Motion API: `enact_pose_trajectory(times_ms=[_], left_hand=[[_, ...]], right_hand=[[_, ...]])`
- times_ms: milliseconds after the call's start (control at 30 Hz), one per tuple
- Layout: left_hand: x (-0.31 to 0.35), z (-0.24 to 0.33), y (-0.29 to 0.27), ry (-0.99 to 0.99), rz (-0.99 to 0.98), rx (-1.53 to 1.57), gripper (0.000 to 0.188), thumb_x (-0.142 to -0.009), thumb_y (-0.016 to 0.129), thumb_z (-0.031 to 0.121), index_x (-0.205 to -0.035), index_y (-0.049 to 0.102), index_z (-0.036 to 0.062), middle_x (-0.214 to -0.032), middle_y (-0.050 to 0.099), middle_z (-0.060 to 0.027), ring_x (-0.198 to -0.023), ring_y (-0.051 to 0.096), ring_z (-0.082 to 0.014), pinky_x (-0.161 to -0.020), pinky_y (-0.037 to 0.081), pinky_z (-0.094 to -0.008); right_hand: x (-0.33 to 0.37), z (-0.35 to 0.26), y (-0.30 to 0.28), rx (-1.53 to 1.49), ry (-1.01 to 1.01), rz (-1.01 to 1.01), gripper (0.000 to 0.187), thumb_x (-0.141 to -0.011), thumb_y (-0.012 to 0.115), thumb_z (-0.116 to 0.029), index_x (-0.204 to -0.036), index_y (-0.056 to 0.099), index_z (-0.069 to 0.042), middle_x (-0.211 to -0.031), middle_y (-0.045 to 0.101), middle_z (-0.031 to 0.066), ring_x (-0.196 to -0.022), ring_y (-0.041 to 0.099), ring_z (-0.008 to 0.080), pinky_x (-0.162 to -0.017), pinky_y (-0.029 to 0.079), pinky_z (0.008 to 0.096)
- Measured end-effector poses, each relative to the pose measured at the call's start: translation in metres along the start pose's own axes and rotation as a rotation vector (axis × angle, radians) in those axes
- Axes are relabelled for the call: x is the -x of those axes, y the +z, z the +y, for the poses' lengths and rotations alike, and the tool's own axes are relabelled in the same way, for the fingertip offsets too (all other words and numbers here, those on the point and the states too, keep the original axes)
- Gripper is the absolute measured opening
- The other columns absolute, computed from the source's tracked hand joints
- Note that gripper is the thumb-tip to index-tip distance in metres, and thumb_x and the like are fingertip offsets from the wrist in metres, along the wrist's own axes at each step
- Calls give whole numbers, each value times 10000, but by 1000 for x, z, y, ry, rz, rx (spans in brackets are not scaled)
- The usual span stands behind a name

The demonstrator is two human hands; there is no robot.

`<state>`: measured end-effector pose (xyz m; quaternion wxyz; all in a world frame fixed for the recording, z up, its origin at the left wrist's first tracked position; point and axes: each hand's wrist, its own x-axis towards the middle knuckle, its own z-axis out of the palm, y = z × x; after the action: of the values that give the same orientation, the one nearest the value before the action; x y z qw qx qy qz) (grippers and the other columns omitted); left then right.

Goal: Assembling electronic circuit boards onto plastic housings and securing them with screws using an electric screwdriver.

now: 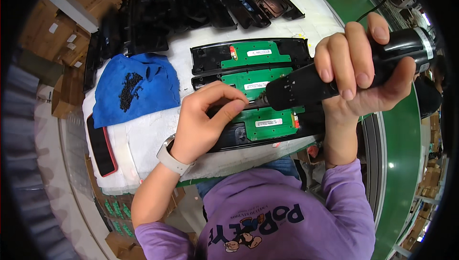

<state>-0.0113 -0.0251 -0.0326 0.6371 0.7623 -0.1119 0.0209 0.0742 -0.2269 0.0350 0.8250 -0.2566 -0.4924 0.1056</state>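
Note:
My right hand (351,69) is wrapped round a black electric screwdriver (296,88), held almost level with its tip pointing left. Close to that tip, my left hand (203,116) has its thumb and forefinger pinched together; whatever is between them is too small to name. Both hands are over black plastic panels fitted with green circuit boards: a far panel (291,49), a middle board (275,75) and a near board (282,128). The hands and the tool partly cover the middle and near panels. Each board carries a white label.
Left of the panels lies a blue cloth (160,76) bearing a heap of small black screws (128,92). A phone in a red case (101,147) rests at the left edge. More black panels (191,6) are piled at the back. To the right runs a green surface (401,164).

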Motion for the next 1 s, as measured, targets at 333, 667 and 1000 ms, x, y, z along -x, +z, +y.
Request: enact_pose_trajectory(times_ms=[333, 667, 1000], left_hand=[[-3, -4, 0, 44, 4, -56, 72, -775, 606, 25, -823, 617, -27, -759, 590, -81, -692, 565, -156, -645, 445, -246], [0, 2, 2, 16, -30, -129, 61, -743, 619, -5, -795, 622, -36, -770, 603, -78, -713, 574, -141, -662, 451, -238], [3, -3, 4, -32, 36, -10, 63, -761, 631, 26, -789, 631, -31, -751, 629, -77, -686, 595, -122, -655, 480, -231]], right_hand=[[9, 2, -4, 36, -1, 25, 393, -861, 495, -394, -1072, 430, -69, -665, 479, 5, -517, 480, 127, -641, 408, 324], [11, 7, 9, 91, 58, 266, 345, -902, 400, -357, -1063, 456, -57, -638, 443, 12, -494, 421, 123, -616, 389, 318], [13, 2, 27, 153, 64, 380, 325, -888, 445, -325, -1018, 466, -28, -641, 433, 6, -521, 426, 116, -622, 363, 316]])
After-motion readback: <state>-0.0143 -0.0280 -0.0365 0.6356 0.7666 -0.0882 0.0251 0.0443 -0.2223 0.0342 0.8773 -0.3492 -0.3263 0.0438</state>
